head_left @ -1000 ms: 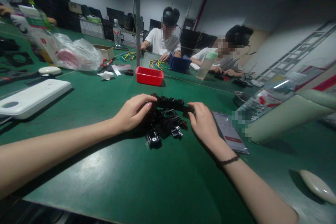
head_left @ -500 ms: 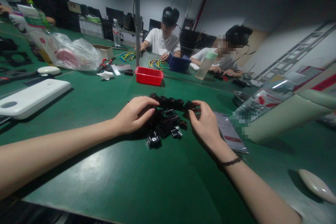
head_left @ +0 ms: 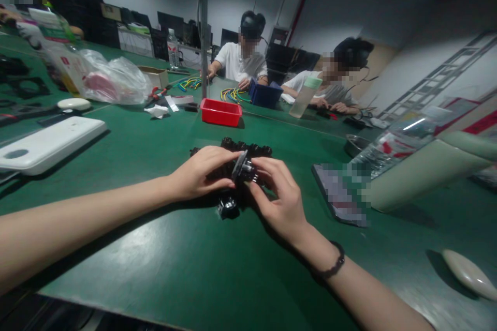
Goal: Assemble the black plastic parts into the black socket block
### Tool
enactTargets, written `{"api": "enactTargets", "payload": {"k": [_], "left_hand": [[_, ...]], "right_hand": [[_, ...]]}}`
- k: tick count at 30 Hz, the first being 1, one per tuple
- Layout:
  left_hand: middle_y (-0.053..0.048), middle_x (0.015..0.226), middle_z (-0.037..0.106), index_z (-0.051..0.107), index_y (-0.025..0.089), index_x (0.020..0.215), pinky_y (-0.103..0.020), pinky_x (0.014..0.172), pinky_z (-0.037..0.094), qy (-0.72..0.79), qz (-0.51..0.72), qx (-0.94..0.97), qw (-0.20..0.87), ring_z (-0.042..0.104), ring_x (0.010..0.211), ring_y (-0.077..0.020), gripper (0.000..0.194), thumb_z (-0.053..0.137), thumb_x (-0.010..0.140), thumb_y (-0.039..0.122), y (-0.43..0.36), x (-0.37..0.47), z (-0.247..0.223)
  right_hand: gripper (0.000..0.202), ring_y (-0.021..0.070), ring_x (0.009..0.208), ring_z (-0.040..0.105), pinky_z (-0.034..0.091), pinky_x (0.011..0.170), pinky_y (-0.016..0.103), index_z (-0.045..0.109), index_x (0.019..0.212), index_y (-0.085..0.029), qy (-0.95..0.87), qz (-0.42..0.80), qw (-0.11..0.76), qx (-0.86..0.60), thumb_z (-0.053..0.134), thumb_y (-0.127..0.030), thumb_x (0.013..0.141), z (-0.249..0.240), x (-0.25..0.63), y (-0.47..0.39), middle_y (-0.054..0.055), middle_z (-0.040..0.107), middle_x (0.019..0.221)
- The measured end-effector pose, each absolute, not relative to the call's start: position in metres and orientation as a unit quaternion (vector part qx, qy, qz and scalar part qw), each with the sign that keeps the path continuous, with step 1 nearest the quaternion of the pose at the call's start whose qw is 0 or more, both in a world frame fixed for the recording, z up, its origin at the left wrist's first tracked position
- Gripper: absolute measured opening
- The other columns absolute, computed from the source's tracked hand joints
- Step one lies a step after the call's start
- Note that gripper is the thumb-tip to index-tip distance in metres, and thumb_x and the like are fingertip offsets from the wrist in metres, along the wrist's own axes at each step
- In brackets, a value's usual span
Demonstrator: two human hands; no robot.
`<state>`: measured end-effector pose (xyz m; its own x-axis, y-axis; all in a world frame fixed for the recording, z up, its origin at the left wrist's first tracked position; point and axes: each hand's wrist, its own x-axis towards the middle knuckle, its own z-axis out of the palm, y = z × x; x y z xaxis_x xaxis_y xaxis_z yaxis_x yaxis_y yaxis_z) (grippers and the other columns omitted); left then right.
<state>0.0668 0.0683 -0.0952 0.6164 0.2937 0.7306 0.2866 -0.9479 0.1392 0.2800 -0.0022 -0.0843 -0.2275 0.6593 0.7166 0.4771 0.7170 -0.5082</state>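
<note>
A small dark grey and black part [head_left: 241,166] is raised between my two hands, over a group of black parts on the green table [head_left: 155,264]. My left hand [head_left: 207,170] pinches its left side between thumb and fingers. From the right, my right hand [head_left: 277,191] grips the same part, with thumb and fingertips on its clear-looking end. Behind my fingers lies a row of black knobbed parts [head_left: 262,150]. One black glossy part [head_left: 228,206] rests on the table just below my hands. My hands hide several of the other pieces.
A red tray [head_left: 221,113] stands beyond my hands. On the left are a white power bank [head_left: 54,145] and a plastic bag [head_left: 116,77]. A phone [head_left: 339,194], a green bottle [head_left: 423,170] and a light oval object [head_left: 468,271] lie right. Two people sit across the table.
My right hand has moved left and toward me, from the end of the black row to the part at my left fingertips. The grey and black part is now raised between both hands.
</note>
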Motion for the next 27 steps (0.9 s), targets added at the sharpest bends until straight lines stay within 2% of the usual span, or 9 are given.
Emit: {"api": "enactTargets", "payload": {"k": [10,20,27], "left_hand": [[-0.014,0.118,0.067,0.046,0.019,0.137,-0.035,0.090,0.052,0.150,0.426,0.892,0.001,0.065,0.104,-0.0221,0.055,0.055,0.092,0.049,0.0712,0.0663,-0.0982],[-0.014,0.118,0.067,0.051,0.020,0.135,-0.040,0.094,0.051,0.186,0.400,0.896,0.057,0.063,0.108,-0.0242,0.058,0.057,0.089,0.055,0.0695,0.0643,-0.0978],[-0.014,0.117,0.065,0.051,0.019,0.138,-0.039,0.093,0.051,0.178,0.396,0.899,0.057,0.062,0.108,-0.0246,0.057,0.060,0.090,0.048,0.0664,0.0640,-0.0957]], "right_hand": [[0.033,0.0188,0.109,0.065,0.057,0.095,0.036,0.062,0.121,-0.026,-0.781,0.097,0.506,-0.354,0.061,-0.015,0.090,-0.0846,0.2783,-0.0037,0.005,0.068,0.117],[0.032,0.0201,0.107,0.067,0.056,0.095,0.040,0.065,0.119,-0.029,-0.766,0.104,0.495,-0.397,0.061,-0.017,0.089,-0.0850,0.2794,-0.0042,0.003,0.072,0.115],[0.034,0.0180,0.106,0.067,0.056,0.095,0.035,0.067,0.115,-0.027,-0.752,0.131,0.511,-0.395,0.063,-0.012,0.086,-0.0876,0.2790,-0.0034,0.002,0.072,0.112]]}}
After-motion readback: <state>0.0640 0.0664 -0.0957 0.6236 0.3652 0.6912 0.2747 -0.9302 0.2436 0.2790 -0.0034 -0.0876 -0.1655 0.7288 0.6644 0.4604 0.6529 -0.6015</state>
